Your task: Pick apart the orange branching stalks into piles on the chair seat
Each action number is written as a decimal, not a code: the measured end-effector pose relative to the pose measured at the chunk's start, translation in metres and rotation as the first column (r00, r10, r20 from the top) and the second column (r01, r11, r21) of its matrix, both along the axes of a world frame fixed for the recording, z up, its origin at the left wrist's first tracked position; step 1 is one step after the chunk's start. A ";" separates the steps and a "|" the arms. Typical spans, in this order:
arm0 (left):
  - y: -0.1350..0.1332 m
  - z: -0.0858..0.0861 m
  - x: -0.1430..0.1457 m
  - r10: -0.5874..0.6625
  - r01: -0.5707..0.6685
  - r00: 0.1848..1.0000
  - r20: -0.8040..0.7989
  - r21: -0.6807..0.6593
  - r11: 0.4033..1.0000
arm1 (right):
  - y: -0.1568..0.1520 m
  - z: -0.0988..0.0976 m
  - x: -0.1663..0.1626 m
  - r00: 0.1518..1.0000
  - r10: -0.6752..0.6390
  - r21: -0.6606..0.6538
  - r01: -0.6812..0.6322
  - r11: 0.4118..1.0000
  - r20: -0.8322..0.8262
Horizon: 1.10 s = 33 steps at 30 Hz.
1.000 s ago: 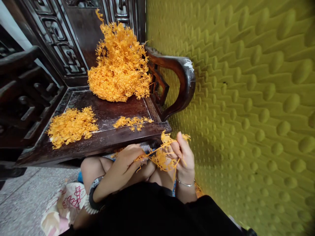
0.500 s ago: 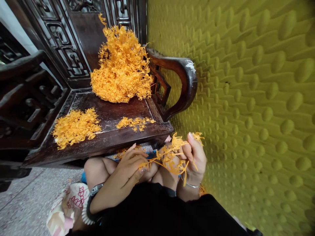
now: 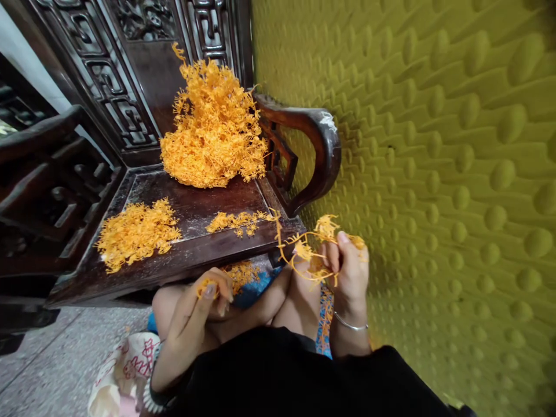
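My right hand is closed on an orange sprig, thin curved stems with frilly tips that look like artificial flower parts. The stems reach out leftward from my fingers, in front of the seat's edge. My left hand hovers above my knee, thumb and fingers pinched round a small orange frilly piece. On the wooden chair seat rests a tall heap of orange sprigs. Toward the front lie a lower pile of frilly pieces and a small scatter of them.
A curved wooden armrest juts out at the right of the seat, beside a yellow-green padded wall. A cloth bag with red print is on the speckled floor at lower left. More orange bits lie below the seat's edge.
My left hand has moved left, away from the sprig, with a small orange piece in its fingers. My right hand still holds the sprig, whose stems now spread up and left.
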<state>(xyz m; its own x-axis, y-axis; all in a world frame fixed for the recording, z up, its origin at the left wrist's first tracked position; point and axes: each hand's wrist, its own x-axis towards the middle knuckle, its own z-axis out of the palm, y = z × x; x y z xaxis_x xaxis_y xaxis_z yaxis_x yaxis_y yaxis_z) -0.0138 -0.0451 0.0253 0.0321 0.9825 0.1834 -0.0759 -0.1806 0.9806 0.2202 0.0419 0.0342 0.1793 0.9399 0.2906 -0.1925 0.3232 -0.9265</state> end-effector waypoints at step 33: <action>0.057 -0.050 0.075 -0.041 0.025 0.993 -0.110 -0.147 0.989 | -0.016 -0.047 -0.026 0.988 0.125 -0.159 -0.110 0.981 0.090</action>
<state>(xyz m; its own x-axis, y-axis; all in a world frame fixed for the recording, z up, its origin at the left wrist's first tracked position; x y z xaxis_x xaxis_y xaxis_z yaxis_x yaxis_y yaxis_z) 0.0611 0.0121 -0.0248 0.0775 0.9965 0.0328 0.0325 -0.0354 0.9988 0.1943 0.0260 -0.0128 0.0424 0.9875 0.1520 -0.1253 0.1562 -0.9797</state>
